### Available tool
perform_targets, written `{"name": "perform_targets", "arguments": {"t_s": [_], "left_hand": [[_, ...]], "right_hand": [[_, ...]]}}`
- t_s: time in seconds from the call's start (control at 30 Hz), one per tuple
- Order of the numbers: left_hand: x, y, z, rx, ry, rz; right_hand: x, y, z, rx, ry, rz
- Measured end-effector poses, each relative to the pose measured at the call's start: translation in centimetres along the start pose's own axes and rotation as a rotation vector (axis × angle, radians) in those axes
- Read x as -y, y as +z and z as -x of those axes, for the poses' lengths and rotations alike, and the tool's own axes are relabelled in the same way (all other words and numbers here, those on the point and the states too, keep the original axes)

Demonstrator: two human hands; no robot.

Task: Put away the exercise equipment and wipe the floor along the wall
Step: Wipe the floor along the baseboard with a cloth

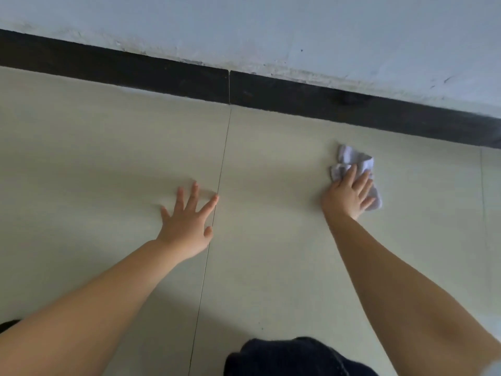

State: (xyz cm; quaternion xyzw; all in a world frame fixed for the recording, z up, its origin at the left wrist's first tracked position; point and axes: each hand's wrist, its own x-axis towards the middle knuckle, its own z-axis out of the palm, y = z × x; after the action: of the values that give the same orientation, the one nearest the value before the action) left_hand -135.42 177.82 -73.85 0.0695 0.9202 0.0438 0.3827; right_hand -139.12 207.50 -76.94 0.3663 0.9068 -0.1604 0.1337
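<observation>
The right hand (348,195) presses a crumpled cloth (352,165) flat-fingered onto the floor (271,240), just short of the black skirting (325,104). That skirting's long axis sets the wipe direction. The left hand (187,223) rests spread, farther from it.

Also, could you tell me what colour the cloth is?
The cloth is pale lilac-grey, seen in the head view.

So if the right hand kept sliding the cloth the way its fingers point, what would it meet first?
The right hand, flat on the cloth, points up-right over bare floor. First in line looks to be the black baseboard under the wall.
</observation>
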Motion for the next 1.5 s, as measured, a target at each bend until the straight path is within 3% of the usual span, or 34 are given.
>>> {"name": "perform_targets", "arguments": {"t_s": [0.1, 0.17, 0.23, 0.3, 0.37, 0.43, 0.53, 0.6, 0.63, 0.7, 0.83, 0.9, 0.97, 1.03, 1.1, 1.17, 1.23, 1.27, 1.33, 1.4, 1.5], "left_hand": [[0.6, -0.8, -0.1, -0.079, -0.002, 0.242], [1.0, -1.5, -0.1, -0.176, -0.036, 0.428], [1.3, -2.2, -0.1, -0.19, -0.074, 0.47], [1.0, -2.6, -0.3, -0.128, -0.048, 0.423], [0.5, -2.3, -0.5, -0.063, -0.028, 0.356], [0.4, -1.8, -0.7, -0.024, -0.036, 0.298], [0.2, -1.1, -0.8, 0.001, -0.04, 0.199], [-0.1, -0.9, -0.7, -0.008, -0.038, 0.175], [-0.4, -0.8, -0.7, -0.009, -0.033, 0.175], [-1.0, -0.5, -0.5, 0.003, -0.016, 0.17], [-2.0, 0.2, -0.1, 0.01, -0.009, 0.151], [-2.2, 0.3, 0.0, 0.007, -0.019, 0.142], [-2.3, 0.5, 0.1, 0.006, -0.025, 0.127], [-2.3, 0.7, 0.3, 0.01, -0.025, 0.109], [-2.2, 0.9, 0.5, 0.016, -0.021, 0.104], [-2.1, 1.0, 0.7, 0.011, -0.011, 0.1], [-2.3, 1.0, 0.8, 0.008, -0.016, 0.093], [-2.6, 0.9, 0.8, 0.008, -0.024, 0.088], [-3.1, 0.7, 0.8, 0.01, -0.045, 0.086], [-3.5, 0.5, 0.9, 0.018, -0.052, 0.078], [-3.5, 0.3, 1.0, 0.063, -0.03, 0.043]], "right_hand": [[2.9, 5.2, 7.9, 0.001, -0.527, 0.058], [3.2, 7.4, 14.2, 0.183, -0.863, 0.19], [1.6, 8.2, 17.7, 0.266, -1.157, 0.265], [-0.6, 7.4, 16.5, 0.212, -1.292, 0.292], [-4.3, 5.8, 12.0, 0.106, -1.046, 0.233], [-9.4, 2.5, 6.7, -0.064, -0.652, 0.149], [-14.7, -2.2, 2.8, -0.044, 0.026, -0.05], [-13.3, -1.4, 4.2, -0.084, 0.232, -0.084], [-11.7, 0.0, 5.9, -0.189, 0.138, -0.041], [-7.0, 4.0, 11.1, -0.232, -0.25, 0.089], [-1.2, 8.7, 23.4, 0.143, -1.125, 0.268], [-1.2, 8.7, 23.6, 0.278, -1.38, 0.403], [-3.7, 8.1, 21.1, 0.283, -1.387, 0.362], [-8.2, 6.5, 17.6, 0.171, -1.161, 0.316], [-14.3, 3.7, 13.3, 0.088, -0.871, 0.319], [-19.1, 0.0, 9.6, 0.045, -0.437, 0.188], [-20.3, -2.0, 8.2, 0.009, 0.053, 0.035], [-19.5, -2.1, 8.8, -0.022, 0.193, -0.007], [-16.1, 0.0, 11.6, -0.016, 0.149, 0.027], [-11.6, 3.3, 16.4, 0.089, -0.196, 0.068], [-7.7, 7.8, 23.5, 0.203, -0.863, 0.152]]}}
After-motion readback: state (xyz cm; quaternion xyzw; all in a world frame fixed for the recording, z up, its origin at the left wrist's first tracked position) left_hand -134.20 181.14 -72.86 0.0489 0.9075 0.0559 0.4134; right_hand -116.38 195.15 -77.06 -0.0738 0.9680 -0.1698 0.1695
